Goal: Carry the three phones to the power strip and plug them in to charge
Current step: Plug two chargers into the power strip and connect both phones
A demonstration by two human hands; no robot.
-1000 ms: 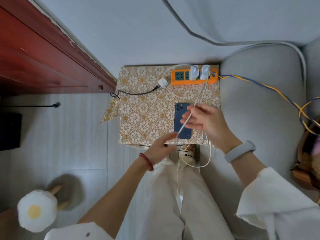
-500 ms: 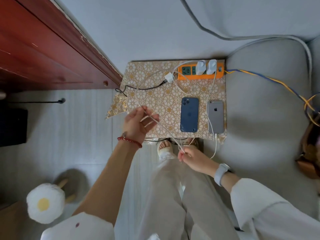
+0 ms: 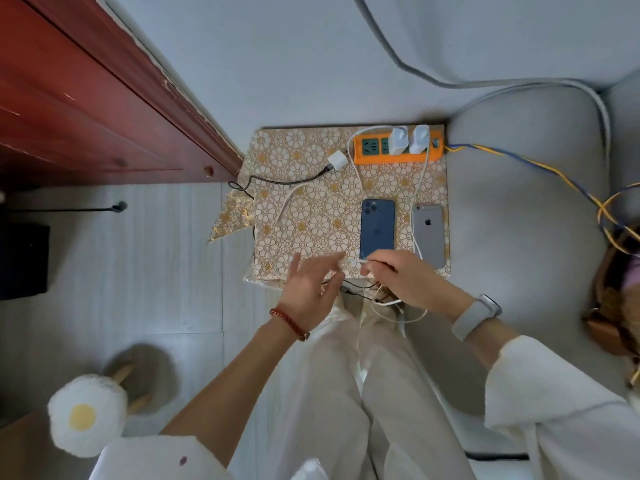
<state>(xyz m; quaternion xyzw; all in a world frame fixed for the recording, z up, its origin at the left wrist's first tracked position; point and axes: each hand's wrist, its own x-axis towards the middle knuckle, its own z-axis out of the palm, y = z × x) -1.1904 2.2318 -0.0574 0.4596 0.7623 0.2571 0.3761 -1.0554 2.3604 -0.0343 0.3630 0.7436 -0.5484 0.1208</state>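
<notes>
floral-clothed table (image 3: 304, 188) between red door (image 3: 86, 109) and grey sofa (image 3: 519, 188)

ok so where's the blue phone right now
In the head view the blue phone lies face down on the patterned cloth, just left of the silver phone and below the orange power strip, with the right hand at its near end.

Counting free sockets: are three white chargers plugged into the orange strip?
No: only two white charger bricks sit in the orange power strip.

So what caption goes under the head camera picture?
Right hand pinches a white charging cable near the dark blue phone; left hand hovers open.
</notes>
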